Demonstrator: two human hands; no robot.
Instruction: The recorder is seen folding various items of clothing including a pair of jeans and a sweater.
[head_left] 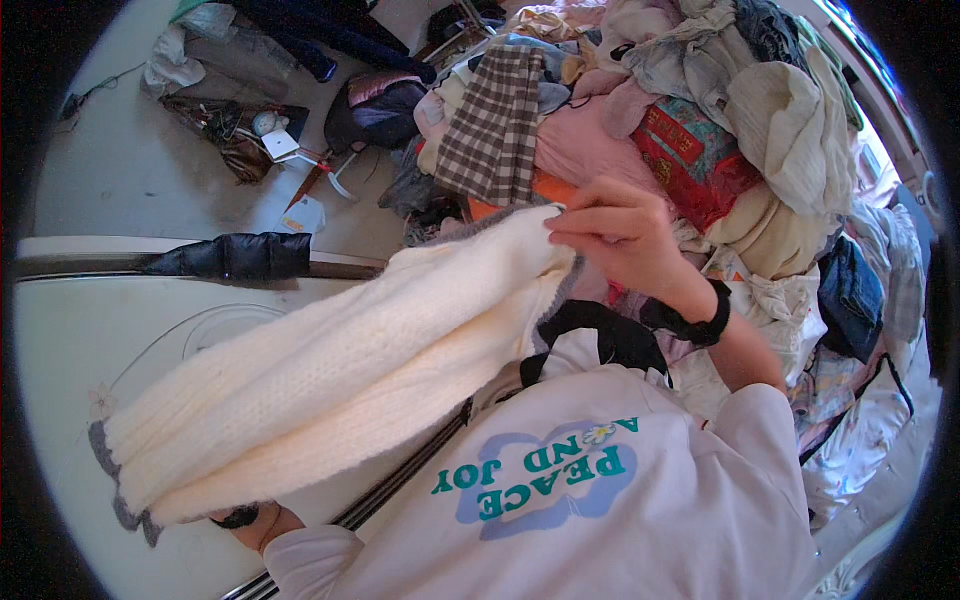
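Note:
A cream knitted garment (340,350) with grey edging is stretched in front of me, slanting from lower left up to the right. My right hand (618,228) pinches its upper right corner between thumb and fingers; a black band circles that wrist. At the lower left, my left hand (268,522) reaches behind the garment's other end. Its fingers are hidden by the knit, so their grip cannot be made out. The garment's lower left end shows a wavy grey border.
A large heap of clothes (600,140) rises ahead and to the right, including a brown checked cloth (492,125) and a red package (690,160). A white surface (60,400) lies at left, with a black padded item (235,257) across its far edge. Several odds and ends lie on the floor beyond.

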